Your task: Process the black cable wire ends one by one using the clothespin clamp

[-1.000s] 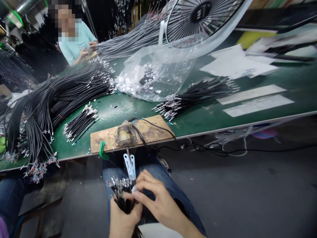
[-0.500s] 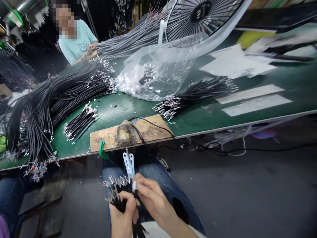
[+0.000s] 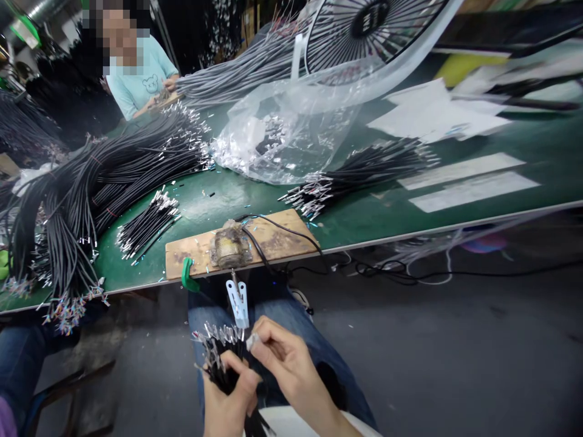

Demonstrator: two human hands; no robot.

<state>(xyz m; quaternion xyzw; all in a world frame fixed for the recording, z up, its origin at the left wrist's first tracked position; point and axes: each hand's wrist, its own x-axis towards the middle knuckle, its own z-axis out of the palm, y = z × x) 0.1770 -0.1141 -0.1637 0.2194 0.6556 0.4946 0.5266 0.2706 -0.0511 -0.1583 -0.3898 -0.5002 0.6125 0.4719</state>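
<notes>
**Bare left hand (image 3: pixel 230 391) closed around a bundle of thin black cables with silvery tips (image 3: pixel 222 367)**

The left grip wraps the bundle below its tips, above the person's lap in blue denim (image 3: pixel 316 340). This hold probably keeps the ends fanned and within reach of the other hand. The bare right hand (image 3: pixel 289 364) has its thumb and forefinger drawn together just beside those tips, at a small white piece (image 3: pixel 251 342); whether that is pinched or wrapped on a finger cannot be told.

Just beyond the tips hangs a light-blue plastic clip (image 3: pixel 241 314), below a thin metal rod (image 3: pixel 234 275) jutting from a rounded yellowish device (image 3: pixel 230 250) in clouded film. The device sits on a stained wooden board (image 3: pixel 194 247) at the tabletop's front edge, presumably so that the rod clears it and points toward the hands. A green clamp (image 3: pixel 186 272) at that edge seems to fix the board.

Farther out on the green tabletop (image 3: pixel 364 221), a small black cable bundle (image 3: pixel 148 227) lies left of the board and a looser one (image 3: pixel 350 176) lies right, likely kept apart as separate lots. Between and behind them rests a clear plastic bag (image 3: pixel 300 142).
</notes>
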